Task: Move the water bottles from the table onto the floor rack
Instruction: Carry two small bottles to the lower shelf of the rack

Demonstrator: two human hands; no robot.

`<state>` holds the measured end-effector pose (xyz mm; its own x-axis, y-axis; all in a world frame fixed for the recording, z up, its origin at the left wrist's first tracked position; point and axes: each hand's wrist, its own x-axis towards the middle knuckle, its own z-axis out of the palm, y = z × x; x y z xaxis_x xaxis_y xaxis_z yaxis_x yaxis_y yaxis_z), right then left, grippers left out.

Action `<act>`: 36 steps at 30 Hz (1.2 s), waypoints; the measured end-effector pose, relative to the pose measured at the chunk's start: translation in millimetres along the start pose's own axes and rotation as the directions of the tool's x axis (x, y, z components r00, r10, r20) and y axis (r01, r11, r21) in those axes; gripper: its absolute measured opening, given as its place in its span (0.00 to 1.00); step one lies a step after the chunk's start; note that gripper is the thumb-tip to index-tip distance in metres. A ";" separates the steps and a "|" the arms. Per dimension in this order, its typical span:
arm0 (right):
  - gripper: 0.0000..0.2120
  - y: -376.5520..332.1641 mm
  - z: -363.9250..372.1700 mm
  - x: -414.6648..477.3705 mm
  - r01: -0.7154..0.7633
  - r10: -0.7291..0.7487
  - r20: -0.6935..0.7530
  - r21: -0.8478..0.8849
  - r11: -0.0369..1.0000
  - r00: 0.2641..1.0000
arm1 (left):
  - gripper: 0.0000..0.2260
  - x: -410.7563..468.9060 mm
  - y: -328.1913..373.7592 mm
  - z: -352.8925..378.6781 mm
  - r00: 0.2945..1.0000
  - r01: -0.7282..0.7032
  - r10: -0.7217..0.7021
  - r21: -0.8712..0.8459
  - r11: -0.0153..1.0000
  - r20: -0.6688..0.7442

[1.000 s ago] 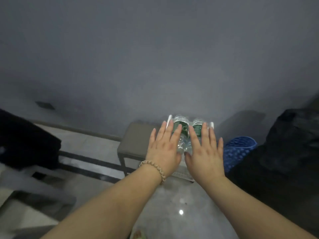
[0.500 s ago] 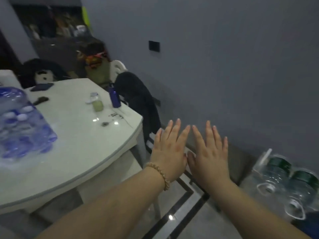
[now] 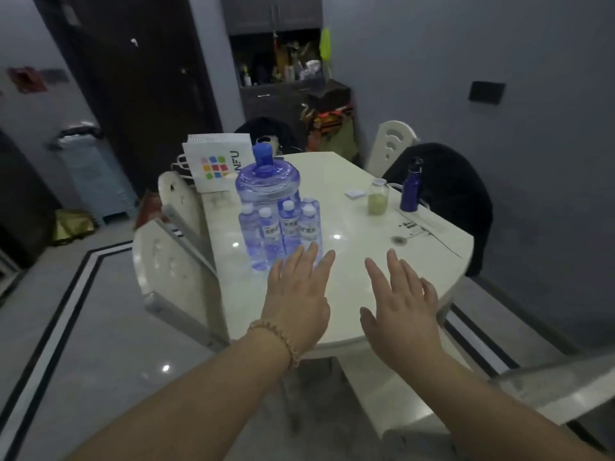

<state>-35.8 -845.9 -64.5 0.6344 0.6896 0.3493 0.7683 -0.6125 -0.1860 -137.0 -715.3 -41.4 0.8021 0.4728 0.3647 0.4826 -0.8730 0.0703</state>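
On the white oval table a large blue water jug stands behind a tight cluster of small water bottles. These look full, so fairly heavy, with smooth, thin walls that may slip; gripping round the waist seems safest. Left hand and right hand hover apart, flat and empty, the left nearest the bottles.

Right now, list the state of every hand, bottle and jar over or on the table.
left hand: open, empty
right hand: open, empty
small water bottles: upright, capped, clustered
large water jug: upright, capped
glass jar: lidded, part full
blue flask: upright, closed
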 end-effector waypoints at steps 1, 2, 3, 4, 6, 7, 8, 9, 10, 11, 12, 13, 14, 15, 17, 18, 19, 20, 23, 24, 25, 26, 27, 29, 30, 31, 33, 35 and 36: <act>0.37 -11.7 3.8 8.8 -0.001 0.001 0.012 -0.009 1.000 1.000 | 0.33 0.9 -16.7 1.6 1.000 0.015 -0.015 -0.004 1.000 -0.001; 0.37 -24.2 8.4 19.3 0.007 -0.007 0.019 -0.016 1.000 1.000 | 0.33 3.3 -34.8 4.0 1.000 0.030 -0.030 -0.007 1.000 0.000; 0.37 -33.5 13.0 28.7 0.016 -0.016 0.017 -0.020 1.000 1.000 | 0.33 6.6 -48.9 7.1 0.999 0.041 -0.041 -0.011 0.999 0.003; 0.37 -41.5 18.2 37.4 0.028 -0.028 0.011 -0.019 0.999 1.000 | 0.33 9.4 -61.6 11.7 0.999 0.053 -0.053 -0.013 0.999 0.009; 0.36 -62.2 40.9 60.2 0.052 -0.052 0.017 0.003 0.999 0.998 | 0.33 16.8 -92.6 26.8 0.997 0.073 -0.073 -0.018 0.997 0.033; 0.36 -68.2 50.1 68.3 0.054 -0.054 0.019 0.009 0.999 0.998 | 0.33 20.0 -102.5 32.8 0.997 0.065 -0.065 -0.010 0.998 0.050; 0.36 -77.2 63.1 81.9 0.056 -0.056 0.027 0.023 0.998 0.998 | 0.34 27.3 -117.8 41.1 0.997 0.051 -0.051 0.003 0.999 0.057; 0.36 -82.4 72.3 89.2 0.058 -0.059 0.034 0.027 0.998 0.998 | 0.34 30.9 -126.8 45.3 0.997 0.044 -0.045 0.015 0.999 0.064; 0.36 -92.7 85.3 105.2 0.067 -0.069 0.055 0.041 0.997 0.996 | 0.34 41.3 -144.7 52.0 0.997 0.040 -0.043 0.033 0.999 0.070; 0.35 -101.7 97.1 118.3 0.076 -0.080 0.076 0.050 0.996 0.994 | 0.34 51.3 -160.4 56.1 0.996 0.047 -0.051 0.053 0.998 0.077; 0.35 -110.8 105.9 130.2 0.082 -0.087 0.093 0.057 0.995 0.992 | 0.34 62.1 -175.9 59.4 0.995 0.048 -0.054 0.075 0.996 0.079; 0.36 -121.2 116.4 144.7 0.085 -0.092 0.100 0.076 0.994 0.991 | 0.34 76.5 -194.5 63.5 0.994 0.045 -0.054 0.100 0.994 0.093; 0.36 -130.2 123.9 158.1 0.091 -0.101 0.095 0.105 0.990 0.990 | 0.34 90.6 -211.1 65.9 0.994 0.041 -0.054 0.125 0.991 0.099; 0.37 -138.2 128.8 169.3 0.105 -0.116 0.075 0.136 0.985 0.990 | 0.34 104.1 -224.8 67.2 0.994 0.039 -0.054 0.146 0.989 0.099; 0.36 -152.0 141.9 192.9 0.116 -0.125 0.060 0.135 0.984 0.990 | 0.35 134.6 -249.6 72.1 0.993 0.036 -0.051 0.146 0.989 0.103; 0.35 -157.3 148.3 204.5 0.115 -0.124 0.069 0.118 0.986 0.990 | 0.36 149.1 -260.7 77.2 0.993 0.038 -0.052 0.127 0.991 0.108; 0.34 -161.2 152.7 213.1 0.113 -0.122 0.080 0.109 0.988 0.989 | 0.36 161.0 -268.5 81.6 0.992 0.040 -0.054 0.117 0.992 0.116; 0.34 -165.0 158.6 221.6 0.108 -0.117 0.095 0.100 0.989 0.989 | 0.35 171.7 -276.3 86.8 0.991 0.035 -0.049 0.111 0.993 0.123; 0.36 -175.9 177.9 241.3 0.083 -0.087 0.120 0.040 0.996 0.989 | 0.33 200.7 -292.8 108.9 0.985 -0.020 0.005 0.082 0.996 0.175; 0.37 -176.8 181.4 244.1 0.079 -0.082 0.124 0.025 0.997 0.989 | 0.33 207.8 -294.5 113.8 0.982 -0.045 0.030 0.078 0.996 0.185; 0.38 -178.1 185.4 247.8 0.071 -0.072 0.117 0.013 0.997 0.991 | 0.34 214.9 -296.9 118.8 0.981 -0.066 0.051 0.073 0.995 0.189; 0.38 -181.1 192.0 255.0 0.055 -0.054 0.109 -0.005 0.998 0.993 | 0.34 224.5 -302.6 126.4 0.977 -0.106 0.093 0.060 0.993 0.192; 0.39 -184.7 197.2 261.6 0.042 -0.038 0.118 -0.027 0.999 0.992 | 0.35 232.4 -309.1 133.9 0.972 -0.147 0.137 0.040 0.988 0.192; 0.38 -191.0 204.4 273.7 0.034 -0.024 0.132 -0.072 0.997 0.991 | 0.36 241.5 -320.1 145.9 0.955 -0.232 0.229 -0.006 0.973 0.188; 0.38 -193.1 208.1 278.7 0.022 -0.008 0.138 -0.095 0.995 0.990 | 0.36 243.9 -324.1 150.1 0.945 -0.274 0.277 -0.039 0.961 0.176; 0.39 -196.2 210.7 282.7 0.002 0.015 0.151 -0.113 0.994 0.988 | 0.37 246.1 -327.7 152.2 0.931 -0.308 0.319 -0.092 0.947 0.175; 0.40 -206.2 212.5 287.4 -0.062 0.088 0.169 -0.152 0.987 0.982 | 0.36 252.1 -336.4 155.2 0.906 -0.353 0.392 -0.230 0.907 0.157; 0.39 -217.1 210.4 292.8 -0.089 0.118 0.159 -0.177 0.980 0.980 | 0.32 258.4 -346.6 155.8 0.893 -0.389 0.442 -0.355 0.850 0.079; 0.38 -220.4 208.4 294.2 -0.114 0.143 0.147 -0.188 0.976 0.979 | 0.30 259.9 -349.7 155.6 0.884 -0.408 0.465 -0.404 0.819 0.051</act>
<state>-0.7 -427.5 -112.2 0.7433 0.6441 0.1807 0.6609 -0.7489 -0.0492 -42.5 -268.6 -115.7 0.9513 0.0178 0.3077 -0.0740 -0.9559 0.2841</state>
